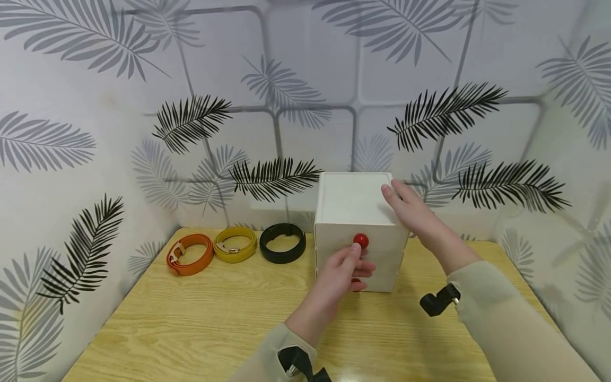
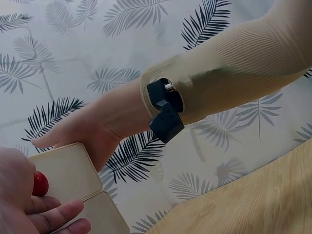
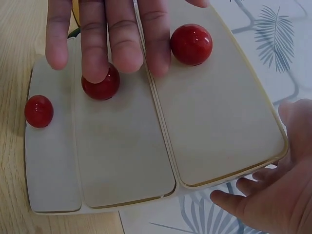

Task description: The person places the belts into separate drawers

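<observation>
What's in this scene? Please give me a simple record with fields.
Furniture: white, boxy three-drawer unit
Left hand: fingers extended, at the unit's shiny round red top knob
Right hand: against the unit's right side
Belts: orange belt, yellow belt, black belt, all coiled, left of the unit
Surface: light-brown wood-grain tabletop
Backdrop: pale leaf-print wall

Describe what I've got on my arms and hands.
The left sleeve and right sleeve are long and beige, the right one with a ribbed patch. Near each sleeve's end sits a black fitting with a small silvery piece. The left hand and right hand are bare, without gloves.
</observation>
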Motion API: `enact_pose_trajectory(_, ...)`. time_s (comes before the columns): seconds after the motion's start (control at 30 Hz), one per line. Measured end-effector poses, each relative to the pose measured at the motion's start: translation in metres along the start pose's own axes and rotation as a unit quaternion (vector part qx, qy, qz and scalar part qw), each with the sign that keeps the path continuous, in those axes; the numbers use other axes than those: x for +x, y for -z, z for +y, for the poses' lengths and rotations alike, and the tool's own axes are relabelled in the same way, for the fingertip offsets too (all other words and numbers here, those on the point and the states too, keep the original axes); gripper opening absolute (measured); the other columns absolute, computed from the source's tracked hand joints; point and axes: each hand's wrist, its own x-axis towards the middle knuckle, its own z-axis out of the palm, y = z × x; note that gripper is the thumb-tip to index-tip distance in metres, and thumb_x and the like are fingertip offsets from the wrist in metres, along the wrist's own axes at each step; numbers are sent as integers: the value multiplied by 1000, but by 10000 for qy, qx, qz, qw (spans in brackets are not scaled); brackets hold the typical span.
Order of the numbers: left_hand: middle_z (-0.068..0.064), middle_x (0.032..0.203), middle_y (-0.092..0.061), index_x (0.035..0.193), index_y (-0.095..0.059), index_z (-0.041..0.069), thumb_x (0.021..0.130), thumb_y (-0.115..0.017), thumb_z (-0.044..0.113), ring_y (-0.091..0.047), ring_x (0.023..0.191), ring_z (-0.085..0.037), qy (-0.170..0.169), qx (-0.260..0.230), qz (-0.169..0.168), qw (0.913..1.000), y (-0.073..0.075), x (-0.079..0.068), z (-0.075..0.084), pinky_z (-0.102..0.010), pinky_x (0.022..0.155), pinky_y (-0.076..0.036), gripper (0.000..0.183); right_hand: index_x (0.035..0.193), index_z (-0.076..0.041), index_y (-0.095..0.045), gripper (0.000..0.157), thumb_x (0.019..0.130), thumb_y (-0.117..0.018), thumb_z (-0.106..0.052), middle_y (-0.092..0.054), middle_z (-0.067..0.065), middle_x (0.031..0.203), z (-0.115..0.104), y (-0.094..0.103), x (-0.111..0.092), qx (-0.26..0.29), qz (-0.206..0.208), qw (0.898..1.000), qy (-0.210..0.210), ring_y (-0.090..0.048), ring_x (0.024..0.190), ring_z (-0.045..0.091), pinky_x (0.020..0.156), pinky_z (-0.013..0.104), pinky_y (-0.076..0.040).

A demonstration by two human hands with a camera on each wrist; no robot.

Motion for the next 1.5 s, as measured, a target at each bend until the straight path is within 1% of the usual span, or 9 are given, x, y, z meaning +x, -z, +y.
enact_pose_trajectory(0.1, -10, 114, -79, 142, -68, 1, 118, -51, 47, -74, 105, -23, 27, -46, -13, 10000, -2, 1, 0, -42, 94, -64, 54, 174, 2, -9, 86, 118, -36, -57, -3, 27, 181, 1, 0, 1, 197, -88, 9997, -98, -1, 167, 47, 132, 68, -6)
enact_pose_trajectory(0.2, -10, 114, -79, 143, -68, 1, 118, -50, 46, -74, 104, -23, 61, -112, -19, 9999, -3, 3, 0, -39, 92, -64, 54, 174, 2, -8, 84, 118, -39, -53, 0, 26, 182, 4, -1, 2, 373, -141, 9991, -141, 2, 167, 46, 133, 67, -4)
enact_pose_trajectory(0.33, -11, 114, -80, 144, -67, 1, 118, -49, 47, -74, 104, -23, 50, -193, -40, 9998, -5, 5, 0, -41, 94, -64, 55, 176, -3, -1, 83, 118, -40, -50, 7, 23, 182, 6, -2, 3, 513, -260, 9981, -213, 8, 167, 43, 132, 67, 0)
enact_pose_trajectory(0.47, -11, 113, -80, 142, -68, 0, 118, -48, 48, -75, 105, -24, 3, -264, 0, 9997, -7, 7, 0, -43, 95, -64, 57, 177, -11, 6, 81, 119, -37, -48, 11, 19, 183, 7, -3, 3, 646, -437, 9964, -335, 11, 167, 42, 132, 69, -2)
enact_pose_trajectory(0.6, -12, 110, -80, 137, -70, -1, 118, -49, 49, -76, 106, -28, 7, -412, 89, 9991, -9, 9, 0, -44, 94, -65, 58, 176, -14, 9, 77, 120, -34, -43, 11, 16, 183, 7, -3, 2, 764, -471, 9953, -356, 10, 168, 40, 132, 68, -3)
enact_pose_trajectory(0.73, -14, 107, -80, 132, -71, -3, 118, -50, 49, -78, 103, -31, 30, -627, 147, 9979, -11, 11, 0, -45, 93, -66, 57, 176, -16, 11, 73, 120, -32, -33, 14, 13, 183, 8, -3, 1, 983, -502, 9933, -353, 13, 167, 37, 133, 65, -1)
enact_pose_trajectory(0.87, -13, 104, -80, 128, -72, -3, 118, -51, 47, -79, 93, -27, 86, -807, 215, 9965, -12, 13, 0, -42, 89, -66, 56, 176, -18, 13, 71, 120, -31, -26, 17, 10, 183, 8, -5, 3, 1270, -539, 9896, -419, 15, 167, 35, 134, 63, -1)
enact_pose_trajectory(1.03, -12, 102, -80, 124, -73, -3, 117, -53, 49, -76, 85, -20, 145, -913, 304, 9953, -14, 14, 1, -39, 86, -67, 56, 175, -20, 15, 70, 120, -30, -23, 20, 10, 182, 11, -7, 5, 1509, -556, 9856, -513, 16, 167, 35, 134, 63, -3)
enact_pose_trajectory(1.5, -11, 98, -81, 119, -75, -3, 115, -56, 50, -74, 79, -15, 108, -1007, 479, 9937, -17, 15, 0, -33, 78, -66, 56, 175, -22, 14, 70, 121, -31, -23, 21, 6, 182, 10, -7, 5, 1471, -559, 9861, -540, 18, 167, 31, 134, 59, -1)
